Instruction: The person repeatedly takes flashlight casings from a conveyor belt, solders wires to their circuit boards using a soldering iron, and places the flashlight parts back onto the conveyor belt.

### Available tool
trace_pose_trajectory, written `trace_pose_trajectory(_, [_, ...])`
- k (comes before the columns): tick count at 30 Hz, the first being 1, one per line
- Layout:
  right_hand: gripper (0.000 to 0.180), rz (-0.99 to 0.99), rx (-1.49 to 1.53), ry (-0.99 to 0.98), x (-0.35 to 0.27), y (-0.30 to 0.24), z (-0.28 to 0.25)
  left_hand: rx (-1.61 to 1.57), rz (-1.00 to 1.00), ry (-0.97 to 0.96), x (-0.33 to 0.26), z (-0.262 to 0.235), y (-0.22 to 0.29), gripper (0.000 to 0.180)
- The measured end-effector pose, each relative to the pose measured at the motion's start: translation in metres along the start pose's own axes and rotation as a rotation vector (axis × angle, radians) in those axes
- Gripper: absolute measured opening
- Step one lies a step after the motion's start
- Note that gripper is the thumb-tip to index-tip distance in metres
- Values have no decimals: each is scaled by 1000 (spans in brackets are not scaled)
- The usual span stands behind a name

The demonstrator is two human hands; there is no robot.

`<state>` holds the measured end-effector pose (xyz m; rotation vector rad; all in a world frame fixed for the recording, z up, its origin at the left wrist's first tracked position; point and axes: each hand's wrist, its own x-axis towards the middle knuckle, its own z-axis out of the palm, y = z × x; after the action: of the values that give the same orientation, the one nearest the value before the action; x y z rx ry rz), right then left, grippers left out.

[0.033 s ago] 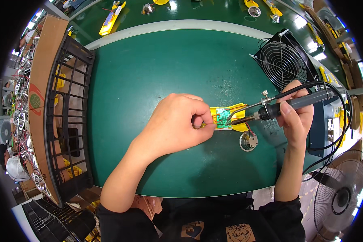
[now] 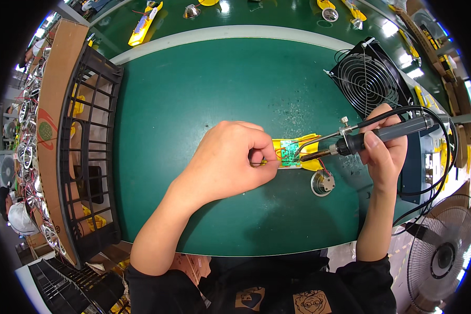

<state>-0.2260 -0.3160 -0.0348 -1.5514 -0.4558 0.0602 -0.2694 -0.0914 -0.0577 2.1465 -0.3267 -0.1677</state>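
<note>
In my right hand is a soldering iron with a thin metal feed tube clamped along it. The iron's tip and the end of the tube meet over a small green circuit board. That board lies in a yellow plastic housing with red and orange wires around it. My left hand is closed at the board's left end, thumb and forefinger pinching a thin dark wire. A round silver lamp reflector, wired to the housing, rests on the green mat just below it.
A black crate stands along the table's left edge beside a cardboard box. At the far right is a black-framed fan; black cables loop beside my right hand. Several yellow lamp parts lie beyond the pale ledge.
</note>
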Motion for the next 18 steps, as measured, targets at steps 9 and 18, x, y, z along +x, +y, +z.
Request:
trace_pose_trajectory(9, [12,-6,-32,13,0,-1,-1,12,-8,-17,0,-1,0,6])
trace_pose_trajectory(18, [13,-2,-25,5,0,0,-1,22,-1,-6,0,-1,0,6])
